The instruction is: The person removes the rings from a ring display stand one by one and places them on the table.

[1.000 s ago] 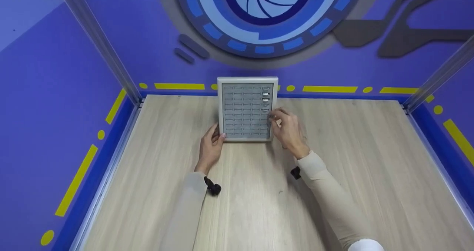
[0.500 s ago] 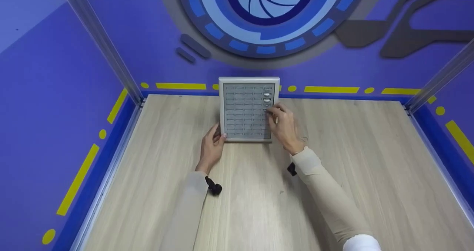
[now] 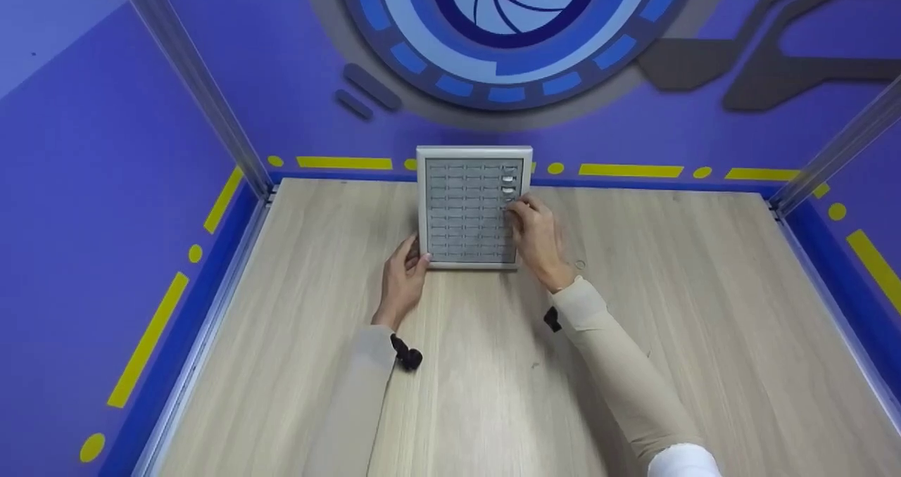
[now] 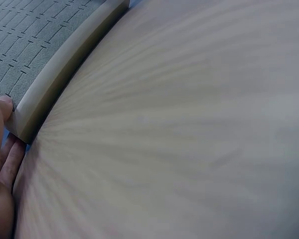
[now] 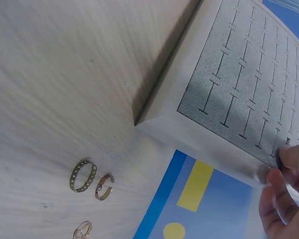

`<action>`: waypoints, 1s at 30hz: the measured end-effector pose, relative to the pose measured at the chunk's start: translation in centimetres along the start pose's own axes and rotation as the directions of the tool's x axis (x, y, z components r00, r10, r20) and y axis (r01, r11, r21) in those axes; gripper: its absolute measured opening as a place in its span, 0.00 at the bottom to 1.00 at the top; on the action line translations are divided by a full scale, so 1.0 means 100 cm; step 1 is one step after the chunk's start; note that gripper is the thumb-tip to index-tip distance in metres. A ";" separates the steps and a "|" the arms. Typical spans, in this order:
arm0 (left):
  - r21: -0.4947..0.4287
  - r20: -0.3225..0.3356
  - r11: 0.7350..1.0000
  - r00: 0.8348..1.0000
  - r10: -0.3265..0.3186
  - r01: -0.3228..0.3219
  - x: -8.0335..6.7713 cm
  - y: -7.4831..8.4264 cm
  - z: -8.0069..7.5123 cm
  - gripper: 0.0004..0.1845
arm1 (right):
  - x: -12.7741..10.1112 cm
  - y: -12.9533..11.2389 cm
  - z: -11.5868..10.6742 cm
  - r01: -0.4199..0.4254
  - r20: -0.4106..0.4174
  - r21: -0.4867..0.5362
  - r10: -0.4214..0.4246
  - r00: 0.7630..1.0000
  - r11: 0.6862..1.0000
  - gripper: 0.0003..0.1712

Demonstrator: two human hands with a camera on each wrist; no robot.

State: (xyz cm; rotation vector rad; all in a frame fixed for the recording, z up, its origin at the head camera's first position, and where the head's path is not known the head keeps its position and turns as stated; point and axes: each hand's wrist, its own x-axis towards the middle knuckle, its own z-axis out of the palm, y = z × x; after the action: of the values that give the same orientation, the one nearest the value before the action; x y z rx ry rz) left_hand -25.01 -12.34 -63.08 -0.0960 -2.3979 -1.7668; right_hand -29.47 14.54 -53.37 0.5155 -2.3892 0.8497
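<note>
A ring display board (image 3: 471,217) with a white frame and a grey slotted pad stands upright near the back wall. My left hand (image 3: 403,280) holds its lower left corner, with the thumb (image 4: 6,105) on the front and fingers behind the frame. My right hand (image 3: 538,241) has thumb and fingertips pinched together at a slot in the right-hand column. A ring (image 5: 288,141) shows only as a small dark bit at these fingertips; the rest is hidden. Above them, two silvery rings, an upper ring (image 3: 508,179) and a lower ring (image 3: 508,191), sit in the slots.
On the wooden table (image 3: 464,392), right of the board, lie a chain-patterned ring (image 5: 83,176), an open-band ring (image 5: 104,187) and a thin ring (image 5: 82,230). A patterned blue-purple wall (image 3: 317,111) rises close behind the board.
My right hand has moved slightly up and left along the board's right side, and its fingertips now cover the slot below the two rings. My left hand keeps its hold on the corner.
</note>
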 end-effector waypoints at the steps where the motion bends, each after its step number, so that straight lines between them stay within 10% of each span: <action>1: -0.002 0.000 1.000 1.000 -0.001 0.001 0.000 0.000 0.000 0.32 | 0.001 0.000 0.000 -0.003 0.008 0.003 0.003 1.000 1.000 0.06; 30: -0.031 -0.004 0.999 1.000 -0.028 0.028 0.002 0.000 0.002 0.31 | 0.001 0.002 -0.010 0.009 0.054 0.150 -0.017 0.998 0.989 0.08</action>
State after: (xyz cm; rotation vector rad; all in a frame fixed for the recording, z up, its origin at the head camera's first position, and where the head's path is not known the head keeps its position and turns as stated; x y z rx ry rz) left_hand -25.19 -12.21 -63.12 -0.0623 -2.3801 -1.8146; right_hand -29.25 15.32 -52.75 0.6197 -2.3804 1.0273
